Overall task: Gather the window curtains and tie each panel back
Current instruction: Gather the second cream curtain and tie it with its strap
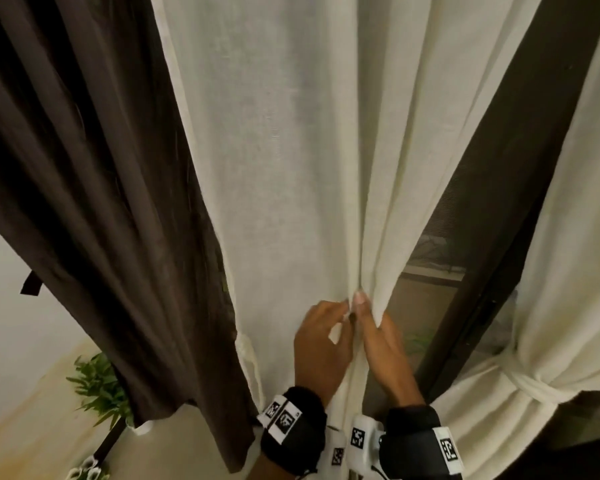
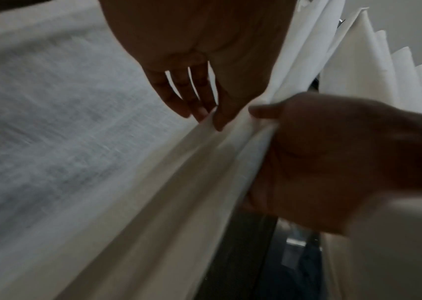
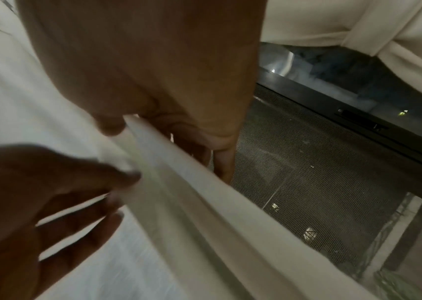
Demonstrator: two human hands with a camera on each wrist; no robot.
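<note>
A cream sheer curtain panel (image 1: 291,168) fills the middle of the head view, hanging in long folds from the top of the frame down past the wrists, with its right edge drawn into a narrow bunch where both hands meet. To its left hangs a dark brown curtain (image 1: 94,202), its folds running down toward the floor, and a short dark strap (image 1: 31,283) sticks out from its left edge. To the right, a dark window frame (image 1: 492,237) slants across the view with a mesh screen (image 3: 320,172) behind the opening left by the pulled fabric. At the far right a second cream panel (image 1: 575,237) is already gathered, cinched low down by a white tie-back (image 1: 530,384) wrapped round it. A green potted plant (image 1: 97,386) stands on the floor at lower left beside the brown curtain. The right hand (image 1: 385,348) holds the bunched edge of the middle panel, thumb on the front and the other fingers (image 3: 220,162) curled behind the folds, so the cloth is pinched between them. The left hand (image 1: 321,344) lies just beside it against the front of the same panel, its fingers (image 2: 197,97) long and slightly spread, their tips touching a fold next to the right thumb. Both wrists carry black bands with white marker tags (image 1: 281,415)
</note>
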